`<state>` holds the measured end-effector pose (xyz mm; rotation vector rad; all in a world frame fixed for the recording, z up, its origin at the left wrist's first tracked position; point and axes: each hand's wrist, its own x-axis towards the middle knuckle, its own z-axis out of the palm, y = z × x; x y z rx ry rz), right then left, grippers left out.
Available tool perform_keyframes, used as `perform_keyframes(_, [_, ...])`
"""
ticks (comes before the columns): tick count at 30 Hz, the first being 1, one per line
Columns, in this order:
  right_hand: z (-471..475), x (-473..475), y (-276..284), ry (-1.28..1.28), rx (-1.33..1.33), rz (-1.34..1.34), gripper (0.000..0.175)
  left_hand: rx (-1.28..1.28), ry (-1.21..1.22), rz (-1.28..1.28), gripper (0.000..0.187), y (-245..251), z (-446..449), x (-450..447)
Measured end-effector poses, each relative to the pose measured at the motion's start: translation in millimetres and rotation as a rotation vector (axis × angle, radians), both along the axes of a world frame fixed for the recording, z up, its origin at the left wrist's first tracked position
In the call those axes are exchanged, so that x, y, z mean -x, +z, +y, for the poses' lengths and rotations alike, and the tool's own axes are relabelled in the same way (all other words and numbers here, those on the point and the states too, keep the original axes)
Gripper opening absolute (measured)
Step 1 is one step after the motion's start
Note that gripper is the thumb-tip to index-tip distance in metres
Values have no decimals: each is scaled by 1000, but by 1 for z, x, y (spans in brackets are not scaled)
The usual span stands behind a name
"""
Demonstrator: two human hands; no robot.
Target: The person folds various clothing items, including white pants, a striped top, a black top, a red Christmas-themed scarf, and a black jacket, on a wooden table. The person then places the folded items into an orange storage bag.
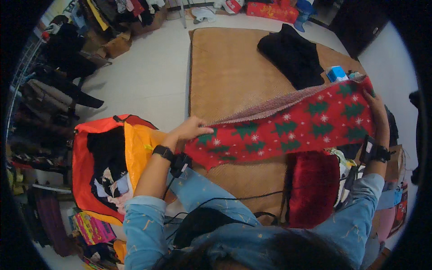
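Note:
Between my two hands stretches a red knitted garment point(270, 135) patterned with green trees and white snowflakes. My left hand point(193, 129) grips its narrow end, thumb on the front. At the wide end, my right hand point(373, 101) holds the far edge, its fingers partly hidden by the fabric. The upper edge is turned so that the paler woven inside shows. Beneath it lies a tan mattress point(229, 77). Close to my right forearm is a dark red velvety cloth point(314, 192). A black folded garment point(292, 55) rests on the mattress beyond the knit.
An open orange and red storage bag point(136, 152) with clothes in it stands at my left. A blue and white box point(336, 74) sits by the mattress's right edge. Clothes hang on a rack point(25, 67) at far left. A black cable point(236, 198) crosses my lap.

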<state>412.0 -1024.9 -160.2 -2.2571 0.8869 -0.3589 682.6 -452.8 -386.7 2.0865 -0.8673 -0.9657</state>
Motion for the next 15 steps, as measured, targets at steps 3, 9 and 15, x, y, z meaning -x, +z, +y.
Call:
perform_keyframes(3, [-34,17,-33,-81,-93,-7,39,126,83,-312,31,-23,-24,-21])
perform_keyframes(9, [-102,29,-111,-107,133,179,36,174,302,-476,58,-93,-25,11])
perform_keyframes(15, [-27,-26,-131,-54,457,292,41,-137,181,-393,71,-120,-30,88])
